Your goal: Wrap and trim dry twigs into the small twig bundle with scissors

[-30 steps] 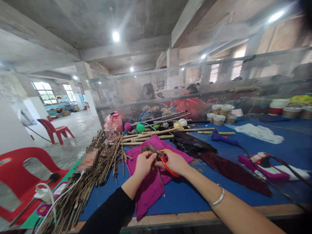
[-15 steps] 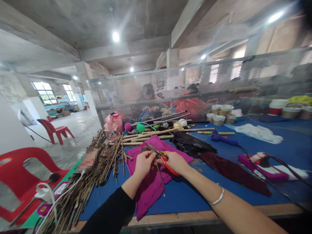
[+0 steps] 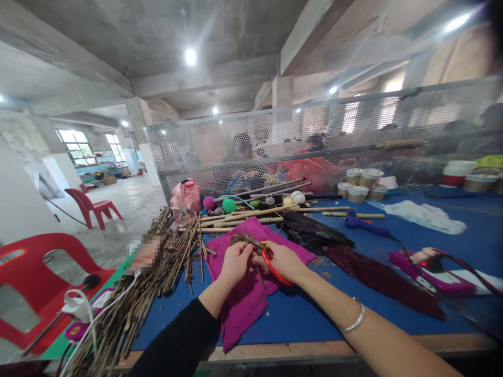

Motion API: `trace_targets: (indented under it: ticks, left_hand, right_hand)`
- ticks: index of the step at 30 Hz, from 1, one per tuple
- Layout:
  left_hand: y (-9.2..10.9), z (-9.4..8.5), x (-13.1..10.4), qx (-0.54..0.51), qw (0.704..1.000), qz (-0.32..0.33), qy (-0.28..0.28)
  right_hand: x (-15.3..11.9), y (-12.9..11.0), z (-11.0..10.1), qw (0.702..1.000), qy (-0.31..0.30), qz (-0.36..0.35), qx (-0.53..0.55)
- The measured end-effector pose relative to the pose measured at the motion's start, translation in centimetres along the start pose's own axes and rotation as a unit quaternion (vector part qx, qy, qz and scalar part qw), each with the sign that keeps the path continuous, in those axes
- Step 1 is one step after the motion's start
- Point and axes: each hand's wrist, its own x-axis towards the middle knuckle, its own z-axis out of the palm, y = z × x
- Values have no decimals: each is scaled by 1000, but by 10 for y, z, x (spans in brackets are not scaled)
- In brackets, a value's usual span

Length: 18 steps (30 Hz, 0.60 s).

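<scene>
My right hand (image 3: 287,263) is wrapped round a pair of scissors with red handles (image 3: 277,270), the blades pointing up and to the left. My left hand (image 3: 234,263) is closed, thumb and fingertips pinched on a thin brown twig (image 3: 262,287) whose lower end slants down over the cloth. The two hands almost touch. Beneath them a magenta cloth (image 3: 243,317) is spread on the blue tabletop (image 3: 310,324). Short brown twig pieces (image 3: 237,239) lie on the cloth just beyond my left fingers. The pinched end of the twig is hidden by the fingers.
A big heap of dry twigs (image 3: 129,309) covers the table's left side. Long sticks (image 3: 259,212), yarn balls (image 3: 229,204) and a pink jug (image 3: 184,201) lie behind. At right are dark cloths (image 3: 385,280), a blue glue gun (image 3: 365,225) and a power strip (image 3: 448,283).
The whole view has shifted slightly right. Both hands keep almost the same pose, scissors and twig still held.
</scene>
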Motion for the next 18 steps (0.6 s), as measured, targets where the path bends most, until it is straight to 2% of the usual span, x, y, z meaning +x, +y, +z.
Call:
trace_targets:
  ticks: [3, 6, 12, 18]
  left_hand:
    - [1, 2, -2, -5, 1000, -8, 1]
    - [3, 3, -5, -5, 999, -26, -21]
    - [5, 3, -7, 13, 999, -9, -52]
    - [3, 2, -7, 22, 998, -5, -53]
  right_hand:
    - [0, -1, -2, 1000, 8, 4, -1]
    - [1, 2, 0, 1000, 13, 15, -5]
    - [4, 7, 4, 1000, -3, -4, 17]
    - [2, 5, -2, 999, -9, -18, 38]
